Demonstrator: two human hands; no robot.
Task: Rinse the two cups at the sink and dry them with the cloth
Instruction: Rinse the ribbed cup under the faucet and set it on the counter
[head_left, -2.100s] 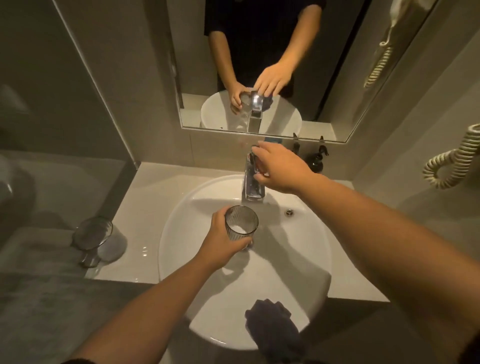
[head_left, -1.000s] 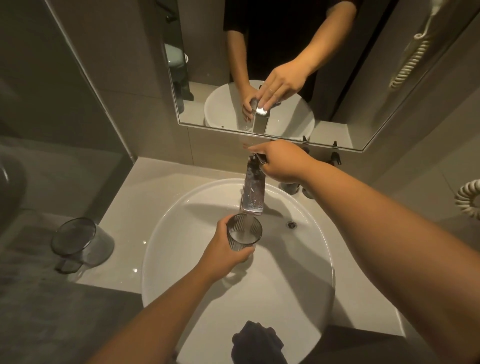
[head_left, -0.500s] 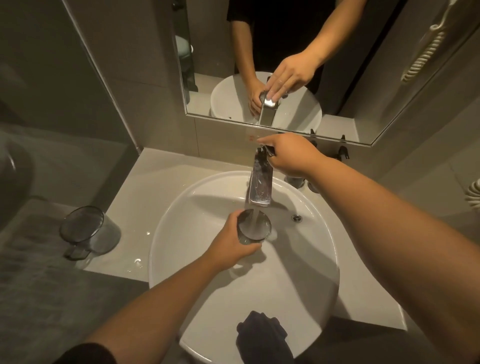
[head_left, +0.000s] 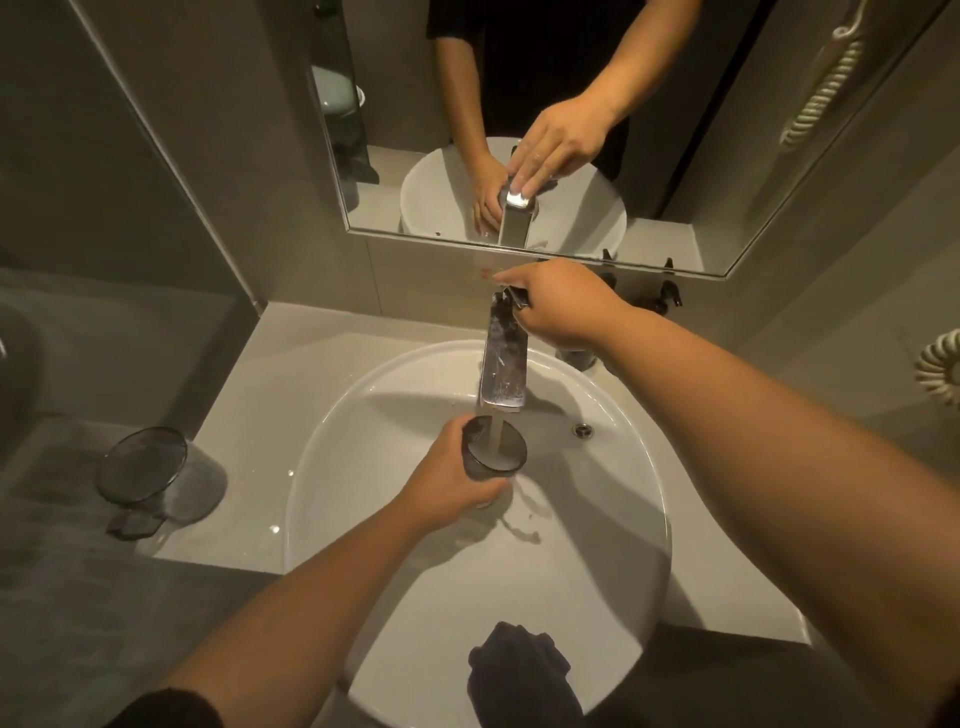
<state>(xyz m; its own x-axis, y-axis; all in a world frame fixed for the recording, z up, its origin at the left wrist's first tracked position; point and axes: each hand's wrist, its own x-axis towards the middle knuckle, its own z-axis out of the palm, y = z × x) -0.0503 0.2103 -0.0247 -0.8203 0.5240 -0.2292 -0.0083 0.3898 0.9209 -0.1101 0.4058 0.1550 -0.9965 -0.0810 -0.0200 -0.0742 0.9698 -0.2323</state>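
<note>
Nearest me, the dark crumpled cloth (head_left: 517, 670) is draped over the front rim of the round white ceramic basin (head_left: 613, 551), where it lay two seconds ago. My left hand (head_left: 447, 480) is wrapped around the ribbed smoky-grey glass cup (head_left: 494, 448), upright over the bowl. Two seconds ago that cup sat dry below the spout; now a stream of water (head_left: 493, 431) falls into its mouth and it is filling. Above it stands the chrome flat-spouted tap (head_left: 504, 364), and my right hand (head_left: 558, 306) has its fingers closed on the lever at the top, as before. Off to the left, the second smoky-grey glass cup (head_left: 156, 475) stands untouched on the pale countertop (head_left: 270, 395).
</note>
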